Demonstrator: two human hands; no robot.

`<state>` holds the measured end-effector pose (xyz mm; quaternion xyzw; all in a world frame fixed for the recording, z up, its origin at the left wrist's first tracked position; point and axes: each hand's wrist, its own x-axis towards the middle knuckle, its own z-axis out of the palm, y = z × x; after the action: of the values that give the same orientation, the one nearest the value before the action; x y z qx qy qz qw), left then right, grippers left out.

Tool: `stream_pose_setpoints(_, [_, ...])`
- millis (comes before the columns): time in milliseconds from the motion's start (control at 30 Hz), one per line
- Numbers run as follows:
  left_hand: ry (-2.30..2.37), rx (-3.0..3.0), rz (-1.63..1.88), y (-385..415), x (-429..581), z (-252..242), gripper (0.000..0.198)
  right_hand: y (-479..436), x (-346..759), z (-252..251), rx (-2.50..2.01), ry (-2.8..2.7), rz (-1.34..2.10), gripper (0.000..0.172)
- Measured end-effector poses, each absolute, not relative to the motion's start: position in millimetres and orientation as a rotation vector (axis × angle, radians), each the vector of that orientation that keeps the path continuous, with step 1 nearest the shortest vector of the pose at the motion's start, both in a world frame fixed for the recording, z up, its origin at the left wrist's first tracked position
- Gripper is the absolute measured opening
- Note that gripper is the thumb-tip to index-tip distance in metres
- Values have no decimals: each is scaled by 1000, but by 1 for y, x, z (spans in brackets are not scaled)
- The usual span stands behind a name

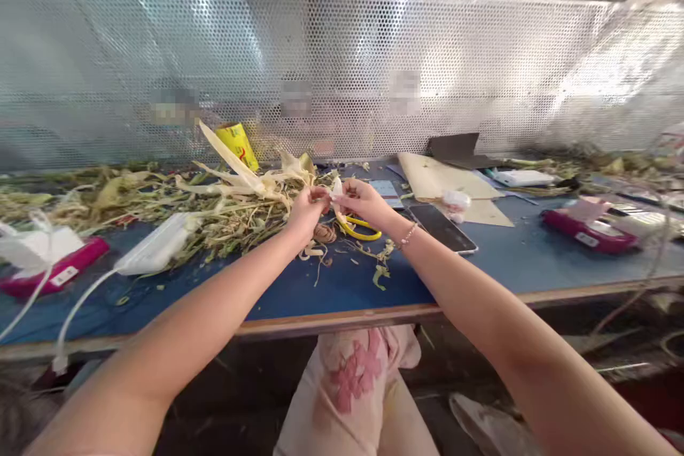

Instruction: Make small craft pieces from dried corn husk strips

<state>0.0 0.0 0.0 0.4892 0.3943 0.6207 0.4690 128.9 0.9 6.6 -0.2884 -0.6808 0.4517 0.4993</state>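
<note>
Head view, our left fingers point(319, 193) and right fingers point(350, 190) closely pinching a white scrap point(336, 188), yellow loop point(363, 236) just below them.

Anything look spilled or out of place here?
Yes: dried plant scraps are strewn over the blue table, some right beside the white corded block, an untidy spot for electrical-looking gear. The yellow container behind them tilts rather than standing upright.

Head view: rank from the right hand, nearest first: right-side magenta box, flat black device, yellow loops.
1. Yellow loops: just below the right hand in the picture.
2. Flat black device: right of it, past the wrist.
3. Right-side magenta box: far out right.
</note>
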Motion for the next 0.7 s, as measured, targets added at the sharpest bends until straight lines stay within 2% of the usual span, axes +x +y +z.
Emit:
stream_pose_setpoints(300, [1001,1205,1461,-6,-3,4,12,-1,129,8,-686,-1586,1085,31])
stream_pose_setpoints(700, [912,1112,1389,-13,-2,12,7,7,131,5,-737,-1567,994,14])
